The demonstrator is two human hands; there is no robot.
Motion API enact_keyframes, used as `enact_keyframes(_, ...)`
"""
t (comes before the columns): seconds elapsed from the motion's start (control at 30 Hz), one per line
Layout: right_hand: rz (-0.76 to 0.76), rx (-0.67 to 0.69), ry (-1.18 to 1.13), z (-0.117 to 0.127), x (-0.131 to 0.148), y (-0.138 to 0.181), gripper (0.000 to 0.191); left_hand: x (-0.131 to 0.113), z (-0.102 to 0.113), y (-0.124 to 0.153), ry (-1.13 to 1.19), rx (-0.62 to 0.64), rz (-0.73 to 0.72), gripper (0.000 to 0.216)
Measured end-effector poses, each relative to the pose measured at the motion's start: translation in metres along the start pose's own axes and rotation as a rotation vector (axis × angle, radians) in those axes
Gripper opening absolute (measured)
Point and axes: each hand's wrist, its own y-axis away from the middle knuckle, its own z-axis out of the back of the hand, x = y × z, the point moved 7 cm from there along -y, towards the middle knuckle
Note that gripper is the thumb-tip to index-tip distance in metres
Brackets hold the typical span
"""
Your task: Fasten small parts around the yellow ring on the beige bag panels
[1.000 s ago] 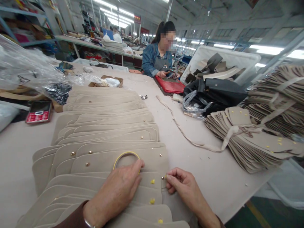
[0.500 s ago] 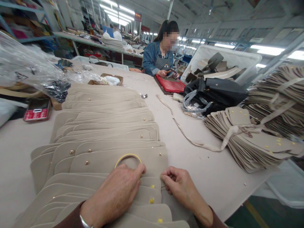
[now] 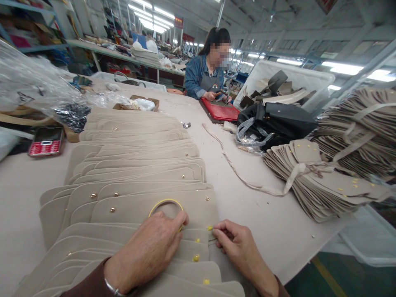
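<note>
My left hand (image 3: 147, 245) is closed round the lower edge of a thin ring-shaped roll of yellow tape (image 3: 167, 201), resting over the beige leather-like panels (image 3: 161, 189). These lie overlapped in a long row, and several carry small gold studs (image 3: 113, 210). My right hand (image 3: 236, 239) is pinched at the right edge of the row, its fingertips at a small piece of yellow tape (image 3: 209, 227). More yellow bits (image 3: 196, 258) mark the right ends of the nearer panels. My right fingers partly hide what is between them.
To the right lie a fanned, tied bundle of beige panels (image 3: 321, 177), a larger stack (image 3: 359, 128) and a black bag (image 3: 275, 121). A loose strap (image 3: 238, 175) curves across the table. A phone (image 3: 46, 142) is at left. Across the table, a person (image 3: 206, 74) works by a red pad (image 3: 218, 109).
My right fingertips have drawn slightly right from the panel edge, and a yellow tape piece now shows beside them. My left hand stays on the tape roll. The view has shifted slightly.
</note>
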Motion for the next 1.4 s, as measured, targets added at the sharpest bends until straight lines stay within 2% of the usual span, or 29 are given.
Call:
enact_keyframes(0.1,0.143,-0.048,0.18,-0.002,0.018,-0.002,0.02,-0.003,0.0,0.002,0.029,0.011,-0.023,0.021)
enact_keyframes(0.27,0.098,-0.059,0.226,-0.008,0.025,-0.011,0.019,-0.008,-0.008,-0.001,-0.007,0.035,-0.058,0.023)
enact_keyframes(0.4,0.043,0.051,0.158,-0.009,0.024,-0.011,0.02,-0.007,-0.011,-0.003,0.03,-0.04,-0.1,0.024)
enact_keyframes(0.5,0.082,0.161,0.137,-0.009,0.027,-0.009,0.025,-0.011,-0.004,-0.001,0.066,-0.145,-0.186,0.025)
enact_keyframes(0.67,0.271,-0.035,0.042,0.009,0.053,-0.007,0.018,-0.022,0.006,0.004,0.187,-0.21,-0.279,0.029)
enact_keyframes(0.83,0.544,-0.001,0.004,-0.006,0.088,0.006,0.019,-0.026,0.006,0.007,0.199,-0.214,-0.27,0.045)
enact_keyframes(0.97,0.586,-0.04,0.055,-0.013,0.092,0.007,0.012,-0.028,0.006,0.007,0.14,-0.233,-0.284,0.048)
enact_keyframes(1.13,0.682,-0.126,0.15,-0.016,0.089,0.008,0.015,-0.028,-0.001,0.007,0.035,-0.279,-0.302,0.042)
enact_keyframes(1.3,0.79,-0.301,0.265,-0.016,0.091,0.016,0.017,-0.024,-0.002,0.006,0.008,-0.372,-0.279,0.018)
enact_keyframes(1.37,0.759,-0.335,0.212,-0.015,0.091,0.016,0.016,-0.026,0.002,0.006,-0.006,-0.437,-0.297,0.018)
enact_keyframes(1.4,0.691,-0.333,0.149,-0.014,0.089,0.013,0.015,-0.029,0.005,0.007,-0.025,-0.476,-0.317,0.02)
